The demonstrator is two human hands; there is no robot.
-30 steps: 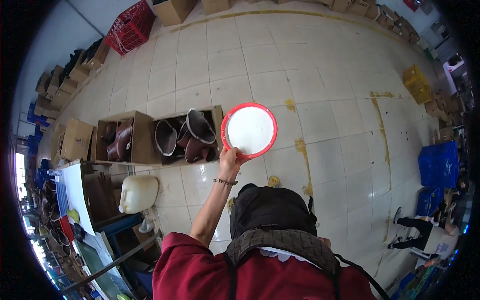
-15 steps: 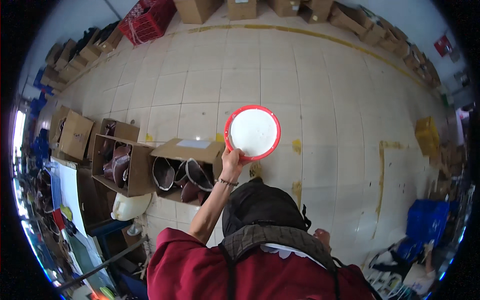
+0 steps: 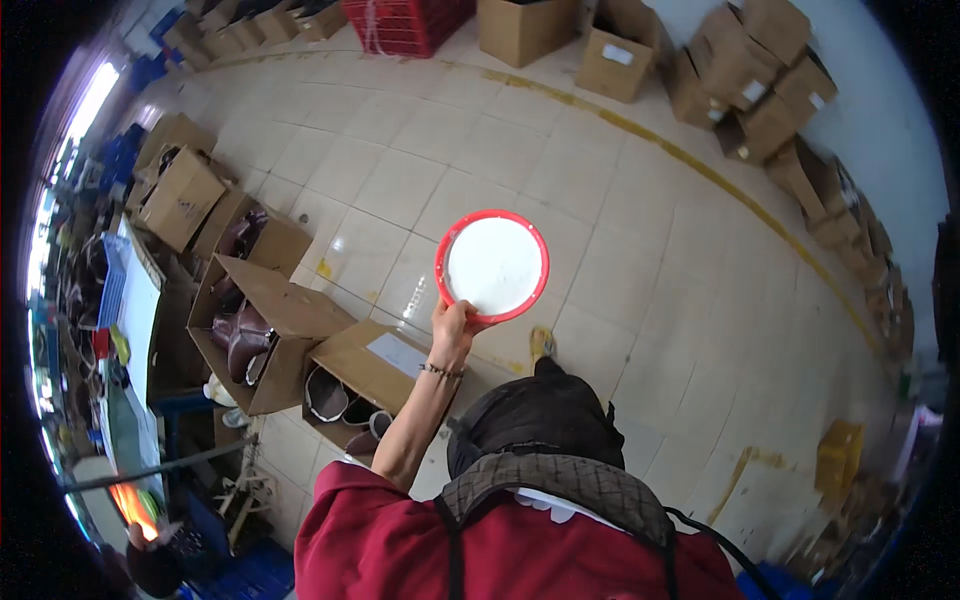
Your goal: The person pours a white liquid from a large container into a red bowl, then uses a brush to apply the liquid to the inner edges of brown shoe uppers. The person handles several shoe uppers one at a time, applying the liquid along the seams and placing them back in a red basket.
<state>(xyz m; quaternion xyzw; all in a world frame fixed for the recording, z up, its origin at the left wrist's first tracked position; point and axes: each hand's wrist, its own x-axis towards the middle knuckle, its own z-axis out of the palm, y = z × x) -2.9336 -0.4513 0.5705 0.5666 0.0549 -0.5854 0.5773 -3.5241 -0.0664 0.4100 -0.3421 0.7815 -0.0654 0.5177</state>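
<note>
My left hand (image 3: 452,325) is closed on the near edge of a round red-rimmed bowl (image 3: 543,262), with the thumb over the rim. Its inside shows white across the whole round; whether that is a filling or the bowl's own bottom I cannot tell. The bowl is held above the tiled floor, out ahead of my body. A beaded bracelet (image 3: 441,371) circles my left wrist. Left of this forearm stands an open cardboard box (image 3: 345,345) with dark, light-edged footwear inside. My right hand is out of sight.
Brown boots (image 3: 240,340) fill another open box on the left, beside a workbench (image 3: 142,300). Cardboard boxes (image 3: 525,30) and a red crate (image 3: 405,25) line the far wall. A yellow bin (image 3: 838,455) stands at the right. Another person (image 3: 155,565) is at lower left.
The view has turned left, so the far boxes and crate sit further right. My left hand keeps its grip on the bowl. My right hand has gone out of view.
</note>
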